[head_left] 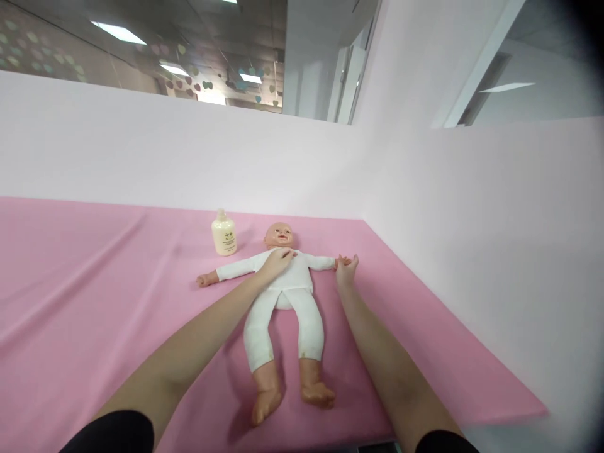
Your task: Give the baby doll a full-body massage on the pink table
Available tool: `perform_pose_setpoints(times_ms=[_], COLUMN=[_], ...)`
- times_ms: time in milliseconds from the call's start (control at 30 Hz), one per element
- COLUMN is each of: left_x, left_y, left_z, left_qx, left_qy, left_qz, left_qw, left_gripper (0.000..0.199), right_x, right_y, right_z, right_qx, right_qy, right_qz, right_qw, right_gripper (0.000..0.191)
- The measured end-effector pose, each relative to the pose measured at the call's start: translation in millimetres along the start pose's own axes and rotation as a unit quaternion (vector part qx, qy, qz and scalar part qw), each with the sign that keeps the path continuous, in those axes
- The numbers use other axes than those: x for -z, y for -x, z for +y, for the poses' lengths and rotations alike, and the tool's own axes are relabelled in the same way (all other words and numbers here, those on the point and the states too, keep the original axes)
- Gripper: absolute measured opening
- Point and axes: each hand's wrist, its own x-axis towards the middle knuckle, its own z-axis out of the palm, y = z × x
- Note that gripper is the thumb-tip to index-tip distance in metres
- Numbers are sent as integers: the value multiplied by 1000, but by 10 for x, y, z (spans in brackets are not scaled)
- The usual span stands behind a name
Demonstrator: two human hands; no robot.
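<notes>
Holding of the baby doll (296,270) is shared between both hands. The doll is laid face up below the left fingers (289,253), which are rested, slightly bent, on its chest; whether the white top is pinched cannot be told. The doll's hand (340,263) at the end of the nearer sleeve appears to be grasped by the right fingers (355,259).

Slippage could be caused at the right fingers, since only a small part is gripped. If that arm were pulled harder than the chest is steadied, the body could be turned or dragged. The top could be rucked by sideways pressure from the left fingers. The upright bottle (224,236), positioned beyond and to the left of the left fingers, could be tipped by a wide outward sweep or by a tug on the cover.

The table (141,283) is covered in pink material, creased to the left of the left fingers. It is bordered by white walls (165,157) beyond and to the right. Ceiling lights (119,33) and heart-shaped decorations (197,87) are visible in the glass above.
</notes>
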Motion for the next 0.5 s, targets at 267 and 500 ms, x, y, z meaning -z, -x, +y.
perform_pose_setpoints(times_ms=[267,500], left_x=[384,499], left_y=[768,1002], left_z=[-590,-625], left_qx=[97,113], left_qy=[29,-225], left_qz=[116,47], left_qw=[988,967], left_gripper=[30,40], right_x=[-28,-72], right_y=[123,310], right_z=[-69,-67], right_qx=[35,184], right_qy=[32,109], right_qz=[-20,-65], right_qw=[999,975], right_gripper=[81,68])
